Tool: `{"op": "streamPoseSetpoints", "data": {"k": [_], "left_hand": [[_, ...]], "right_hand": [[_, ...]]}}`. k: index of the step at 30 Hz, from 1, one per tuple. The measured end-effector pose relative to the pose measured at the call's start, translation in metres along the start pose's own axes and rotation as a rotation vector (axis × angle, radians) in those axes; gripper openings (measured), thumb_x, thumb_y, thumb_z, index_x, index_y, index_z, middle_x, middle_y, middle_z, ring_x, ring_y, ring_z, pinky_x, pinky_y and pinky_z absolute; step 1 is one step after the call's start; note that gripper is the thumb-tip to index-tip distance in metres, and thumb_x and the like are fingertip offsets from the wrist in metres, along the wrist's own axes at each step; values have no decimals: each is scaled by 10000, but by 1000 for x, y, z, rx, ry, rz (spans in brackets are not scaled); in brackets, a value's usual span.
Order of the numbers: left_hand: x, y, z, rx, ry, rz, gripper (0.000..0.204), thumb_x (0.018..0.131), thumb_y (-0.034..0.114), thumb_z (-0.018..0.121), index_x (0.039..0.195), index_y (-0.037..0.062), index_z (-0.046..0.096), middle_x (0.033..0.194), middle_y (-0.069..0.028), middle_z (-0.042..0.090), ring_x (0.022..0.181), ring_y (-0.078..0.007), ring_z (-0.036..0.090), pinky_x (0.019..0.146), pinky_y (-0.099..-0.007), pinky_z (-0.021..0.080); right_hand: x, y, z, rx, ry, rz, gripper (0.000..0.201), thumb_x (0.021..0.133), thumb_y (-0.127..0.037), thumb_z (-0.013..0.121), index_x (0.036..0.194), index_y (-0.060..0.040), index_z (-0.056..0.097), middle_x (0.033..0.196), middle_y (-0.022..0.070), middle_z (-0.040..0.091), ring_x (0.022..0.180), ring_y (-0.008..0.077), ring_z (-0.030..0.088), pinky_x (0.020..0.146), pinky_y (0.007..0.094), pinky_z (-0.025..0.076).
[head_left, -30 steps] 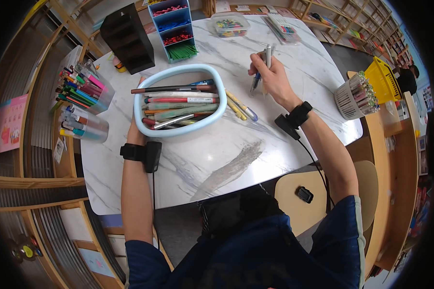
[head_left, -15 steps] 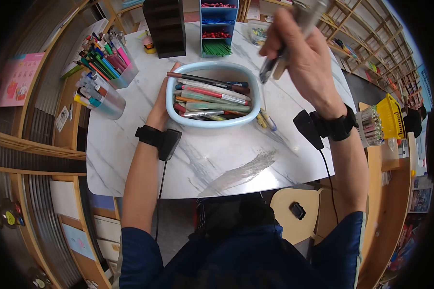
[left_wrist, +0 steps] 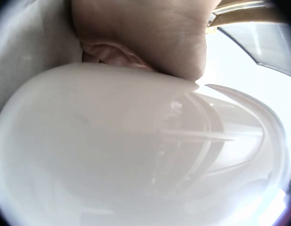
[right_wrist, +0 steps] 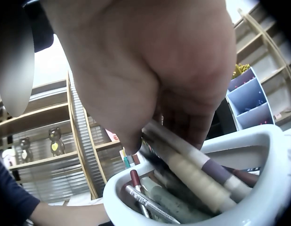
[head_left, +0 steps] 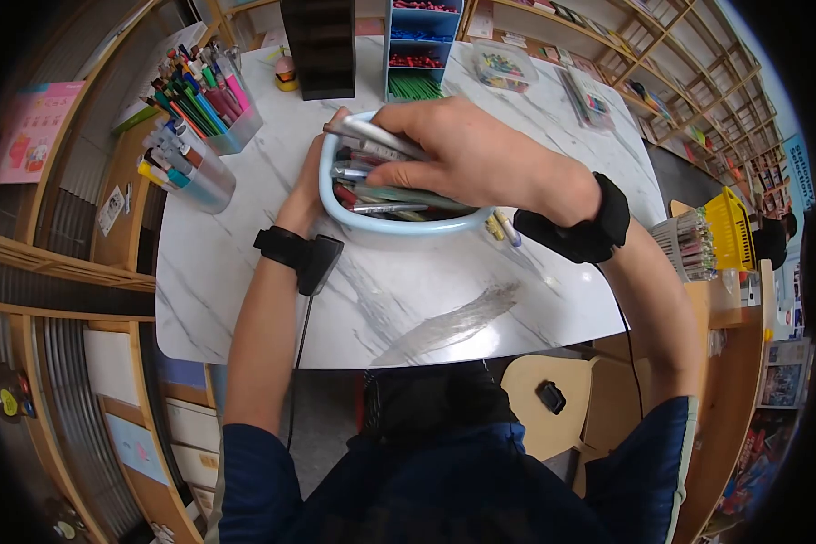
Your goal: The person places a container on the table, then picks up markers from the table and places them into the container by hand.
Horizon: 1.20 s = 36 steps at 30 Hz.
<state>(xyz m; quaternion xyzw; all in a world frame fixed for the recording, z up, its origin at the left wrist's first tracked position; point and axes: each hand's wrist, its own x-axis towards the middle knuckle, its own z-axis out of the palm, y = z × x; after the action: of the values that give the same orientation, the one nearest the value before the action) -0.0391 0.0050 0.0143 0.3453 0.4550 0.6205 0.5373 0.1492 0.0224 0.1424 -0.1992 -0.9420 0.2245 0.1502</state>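
Observation:
The light blue plastic basket (head_left: 412,227) stands on the table, filled with pens and markers. My right hand (head_left: 480,154) is over it, palm down, and pinches several pens (right_wrist: 192,172) between thumb and fingers. In the right wrist view these pens slant down inside the basket's rim, above a silver pen (right_wrist: 150,203) and a dark red pen (right_wrist: 135,179). My left hand (head_left: 310,177) lies along the basket's outer left wall, its fingers stretched forward; the left wrist view has this hand (left_wrist: 145,37) against the pale wall.
Two clear cups of pens (head_left: 236,131) and markers (head_left: 204,186) stand at the left. Behind the basket are a black organizer (head_left: 319,54) and a blue compartment rack (head_left: 417,50). Two loose pens (head_left: 503,228) lie right of the basket; a white pen holder (head_left: 684,245) is further right.
My right hand first held pens over the table to the right, then lifted them. It has come down left over the basket with the pens. The left hand stays at the basket's side.

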Motion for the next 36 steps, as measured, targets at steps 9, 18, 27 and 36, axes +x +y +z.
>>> {"op": "streamPoseSetpoints", "data": {"k": [9,18,27,36], "left_hand": [[-33,15,4,119,3,22,448,1010,522,478,988,91,602,855,8,614,766,-75,593,675,-247,517],[-28,11,3,1,38,-103,470,973,533,514,1021,77,617,868,-10,606,743,-82,573,668,-256,513],[-33,17,8,36,68,-111,427,1004,498,493,1001,89,616,831,-9,597,735,-82,569,664,-262,508],[-10,10,1,-16,-1,-118,505,1028,531,433,911,65,591,801,4,589,698,-60,565,627,-251,515]], "right_hand": [[-23,22,-35,-3,167,42,383,948,-329,647,1164,-12,659,998,168,695,927,295,683,806,363,546],[-169,222,-19,-608,35,591,377,940,-206,553,1238,25,567,1130,265,625,1035,411,616,908,465,488],[-144,204,-5,-917,-60,515,132,835,-93,563,828,22,628,826,191,688,759,387,668,722,479,539],[-101,115,-45,-53,375,697,217,957,-197,602,1025,1,660,863,104,717,798,184,702,714,310,543]]}}
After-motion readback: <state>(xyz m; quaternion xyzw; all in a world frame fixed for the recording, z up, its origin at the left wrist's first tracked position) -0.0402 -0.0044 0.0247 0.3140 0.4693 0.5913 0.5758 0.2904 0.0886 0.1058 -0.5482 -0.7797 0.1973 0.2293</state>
